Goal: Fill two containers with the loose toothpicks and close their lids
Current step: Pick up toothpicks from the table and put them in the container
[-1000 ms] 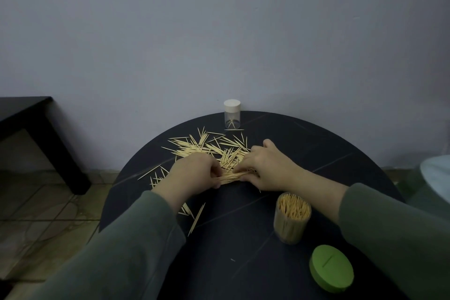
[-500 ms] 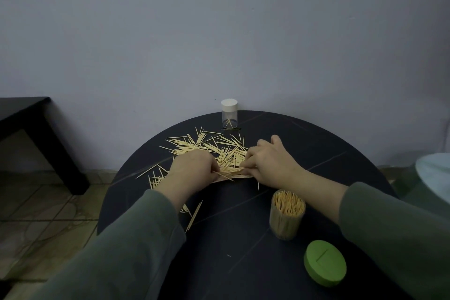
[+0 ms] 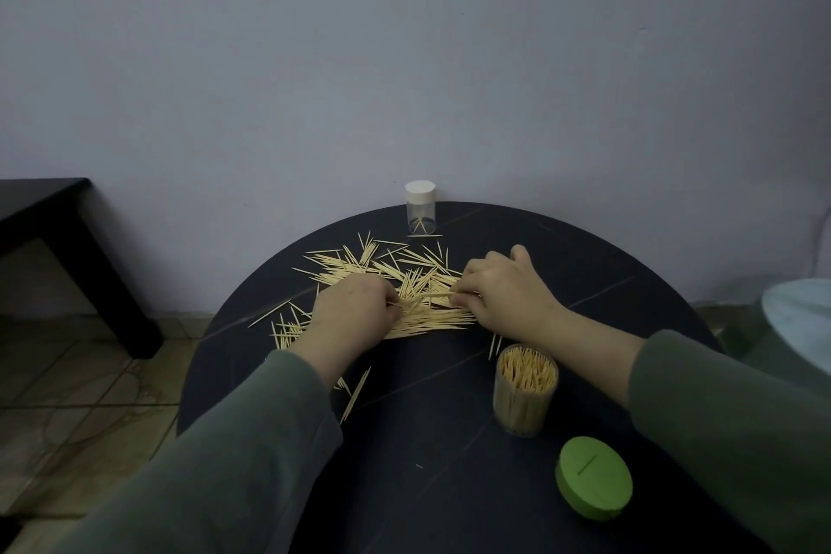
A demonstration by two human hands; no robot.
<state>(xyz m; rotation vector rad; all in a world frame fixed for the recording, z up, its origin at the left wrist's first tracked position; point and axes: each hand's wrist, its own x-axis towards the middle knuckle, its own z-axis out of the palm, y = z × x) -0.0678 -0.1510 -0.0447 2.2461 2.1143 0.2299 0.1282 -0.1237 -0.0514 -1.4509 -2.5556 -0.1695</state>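
Loose toothpicks (image 3: pixel 386 272) lie scattered over the far middle of the round black table (image 3: pixel 449 441). My left hand (image 3: pixel 355 313) and my right hand (image 3: pixel 503 290) face each other over the pile, and each pinches one end of a small bundle of toothpicks (image 3: pixel 429 297). An open clear container (image 3: pixel 525 391) packed with upright toothpicks stands near my right wrist. Its green lid (image 3: pixel 593 479) lies flat at the near right. A small clear container (image 3: pixel 421 208) with a white cap stands at the far edge, holding very few toothpicks.
A dark side table (image 3: pixel 54 238) stands at the left over a tiled floor (image 3: pixel 81 396). A pale rounded object (image 3: pixel 800 319) sits beyond the table's right edge. A plain wall closes the back.
Both hands have shifted slightly away from me across the pile. A gathered row of toothpicks now lies on the table just in front of them.
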